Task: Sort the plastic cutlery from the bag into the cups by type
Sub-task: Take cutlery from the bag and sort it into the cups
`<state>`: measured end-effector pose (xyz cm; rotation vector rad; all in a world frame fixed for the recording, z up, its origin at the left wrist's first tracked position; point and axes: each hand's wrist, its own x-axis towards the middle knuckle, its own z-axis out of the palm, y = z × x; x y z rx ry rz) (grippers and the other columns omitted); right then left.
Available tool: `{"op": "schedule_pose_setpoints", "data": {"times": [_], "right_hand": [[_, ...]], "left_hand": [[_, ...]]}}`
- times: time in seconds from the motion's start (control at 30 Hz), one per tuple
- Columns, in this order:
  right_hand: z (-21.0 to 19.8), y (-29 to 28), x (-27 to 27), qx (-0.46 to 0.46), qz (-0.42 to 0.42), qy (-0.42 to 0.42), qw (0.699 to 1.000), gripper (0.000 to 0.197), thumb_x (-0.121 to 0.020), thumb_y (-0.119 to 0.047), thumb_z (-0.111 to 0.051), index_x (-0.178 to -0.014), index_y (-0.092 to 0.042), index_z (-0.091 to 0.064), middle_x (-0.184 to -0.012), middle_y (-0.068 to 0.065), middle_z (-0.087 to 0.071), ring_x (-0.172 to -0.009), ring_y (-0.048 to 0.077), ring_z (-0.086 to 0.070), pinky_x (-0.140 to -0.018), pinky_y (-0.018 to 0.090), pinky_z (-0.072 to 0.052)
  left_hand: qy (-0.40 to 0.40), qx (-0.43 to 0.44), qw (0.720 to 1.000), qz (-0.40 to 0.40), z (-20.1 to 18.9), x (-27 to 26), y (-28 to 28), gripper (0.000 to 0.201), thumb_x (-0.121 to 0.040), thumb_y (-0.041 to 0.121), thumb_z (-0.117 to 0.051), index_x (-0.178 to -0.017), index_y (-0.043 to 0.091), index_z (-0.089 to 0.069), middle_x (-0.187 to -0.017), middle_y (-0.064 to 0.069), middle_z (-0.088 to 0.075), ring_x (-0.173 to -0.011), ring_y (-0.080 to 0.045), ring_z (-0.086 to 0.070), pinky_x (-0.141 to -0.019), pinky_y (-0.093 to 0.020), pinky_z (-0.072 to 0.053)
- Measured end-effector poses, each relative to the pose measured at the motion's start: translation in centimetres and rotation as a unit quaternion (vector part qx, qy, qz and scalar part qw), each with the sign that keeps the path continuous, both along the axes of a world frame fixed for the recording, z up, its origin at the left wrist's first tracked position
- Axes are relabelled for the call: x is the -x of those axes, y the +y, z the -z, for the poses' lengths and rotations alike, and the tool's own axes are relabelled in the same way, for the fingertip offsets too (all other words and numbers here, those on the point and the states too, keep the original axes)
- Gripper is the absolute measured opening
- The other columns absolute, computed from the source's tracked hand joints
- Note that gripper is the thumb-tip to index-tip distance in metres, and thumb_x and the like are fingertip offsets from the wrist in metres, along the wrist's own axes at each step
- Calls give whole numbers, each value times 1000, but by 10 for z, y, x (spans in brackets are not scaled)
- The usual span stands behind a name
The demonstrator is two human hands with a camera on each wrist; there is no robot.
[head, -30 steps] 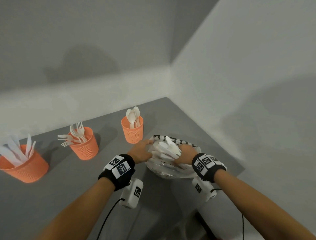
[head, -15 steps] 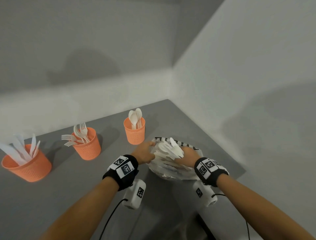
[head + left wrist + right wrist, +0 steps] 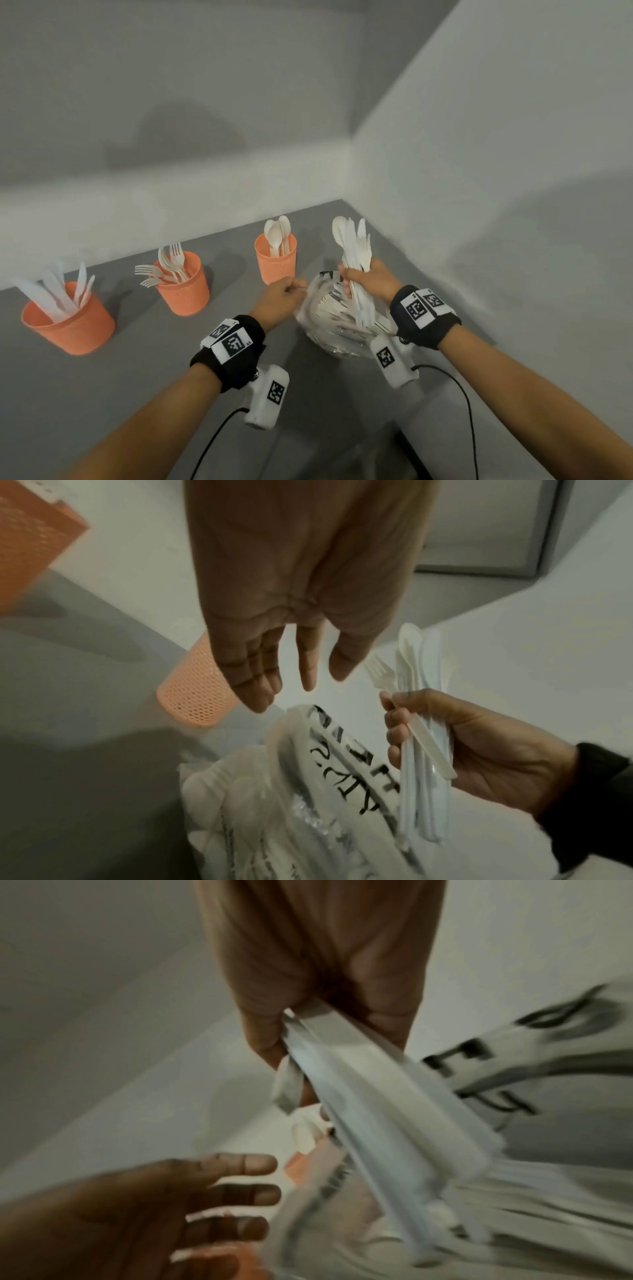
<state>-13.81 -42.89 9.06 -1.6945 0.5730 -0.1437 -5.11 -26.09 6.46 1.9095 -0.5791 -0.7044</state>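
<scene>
We are gripping a mixed cutlery bundle upright in our right hand, just above the bag on the desk. Our left hand, fingers relaxed, is hovering beside the bag's mouth, near the spoon cup.

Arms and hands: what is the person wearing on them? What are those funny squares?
Both forearms are bare, with no sleeves. Each wrist has a thick black band: the left wristband and the right wristband. White tags with black square patterns sit on top of each band. Under each wrist hangs a small white box with another square pattern, and thin black cables run back from the boxes.
</scene>
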Motion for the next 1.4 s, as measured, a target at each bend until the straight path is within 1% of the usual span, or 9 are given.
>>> {"op": "schedule_pose_setpoints", "data": {"times": [0.13, 0.27, 0.4, 0.47, 0.6, 0.87, 1.03, 1.23, 1.4], "right_hand": [[-16, 33, -21, -108, 41, -94, 989, 11, -90, -8, -57, -79, -10, -56, -63, 6, -58, -47, 12, -59, -55, 27, -55], [-11, 86, -41, -116, 44, -129, 984, 3, -90, -10, -57, -88, -9, -59, -74, 8, -63, -57, 11, -62, -65, 28, -54], [3, 140, -53, -102, 42, -146, 983, 16, -89, -4, -57, -105, 0, -54, -71, 9, -62, -51, 7, -62, -60, 28, -53], [8, 165, -58, -100, 35, -154, 982, 6, -89, -2, -57, -92, -7, -55, -64, 6, -62, -51, 5, -62, -66, 30, -54], [24, 204, -64, -106, 41, -159, 981, 21, -83, 0, -62, -94, -17, -57, -71, -1, -65, -60, 4, -63, -63, 13, -52], [30, 228, -71, -114, 25, -152, 981, 27, -78, 10, -58, -87, -15, -53, -57, -2, -60, -43, 4, -58, -50, 18, -49], [39, 221, -76, -161, -66, -56, 983, 9, -88, -5, -54, -82, -2, -61, -38, -4, -45, -30, 6, -41, -34, 17, -36], [35, 233, -78, -84, -172, 6, 981, 33, -85, 0, -45, -57, -15, -52, -35, 2, -40, -28, 11, -39, -33, 15, -35], [33, 230, -81, 24, -172, 15, 985, 25, -83, -10, -54, -59, -16, -51, -45, 2, -47, -33, 11, -44, -39, 19, -39]], "left_hand": [[251, 128, 954, -105, -2, 2, 35, 23, -99, 20, -37, -84, 12, -52, -79, -5, -55, -61, -13, -55, -53, -19, -47], [414, 160, 885, -144, 10, 6, 76, 45, -100, 37, -29, -94, 3, -57, -91, -15, -64, -77, -21, -64, -56, -24, -57], [485, 188, 839, -161, 15, 7, 108, 61, -99, 47, -23, -108, -7, -50, -100, -25, -61, -86, -30, -64, -63, -31, -60], [498, 204, 826, -168, 17, 5, 121, 67, -98, 49, -21, -107, -10, -52, -99, -26, -61, -87, -32, -64, -67, -33, -59], [500, 269, 802, -188, 9, 3, 136, 60, -99, 43, -21, -112, -6, -54, -79, -16, -71, -67, -23, -70, -64, -32, -58], [388, 177, 893, -140, 8, -4, 160, 71, -90, 66, -14, -98, 13, -61, -83, -5, -60, -78, -17, -57, -76, -30, -48], [232, 167, 952, -113, 3, -13, 170, 47, -74, 55, -63, -96, 15, -55, -69, 1, -58, -66, -12, -56, -82, -31, -39], [188, 230, 941, -160, -6, -17, 156, 21, -82, 22, -67, -89, 6, -57, -52, -6, -60, -34, -17, -49, -36, -23, -45], [135, 238, 926, -258, -7, -23, 144, 27, -73, 24, -73, -84, 4, -57, -63, -16, -58, -42, -27, -50, -37, -24, -41]]}}
